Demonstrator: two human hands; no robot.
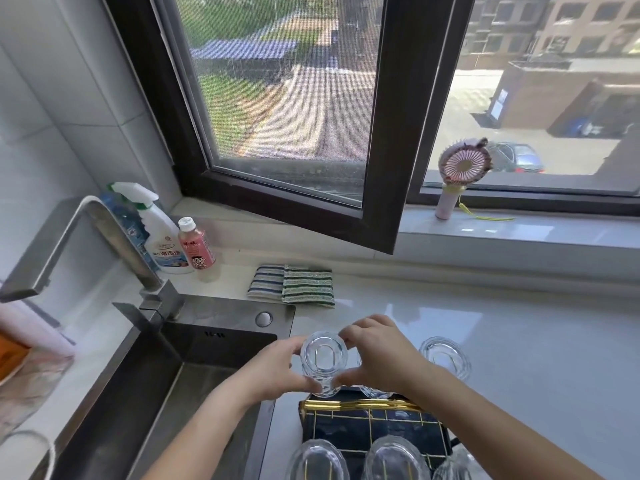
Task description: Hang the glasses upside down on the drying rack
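A clear glass [323, 358] stands upside down at the far left corner of the black drying rack with gold wires [374, 427]. My left hand [273, 372] grips it from the left and my right hand [377, 355] from the right. Another upturned glass [445, 356] sits at the rack's far right, and one more is partly hidden behind my right hand. Three upturned glasses line the near edge: left [317, 460], middle [393, 457] and right [453, 465].
The steel sink [194, 372] and its tap [86, 237] lie to the left of the rack. A spray bottle [162, 237], a small pink bottle [195, 244] and striped cloths [294, 285] sit behind. An open window sash [388, 202] juts over the counter. A pink fan [462, 174] stands on the sill.
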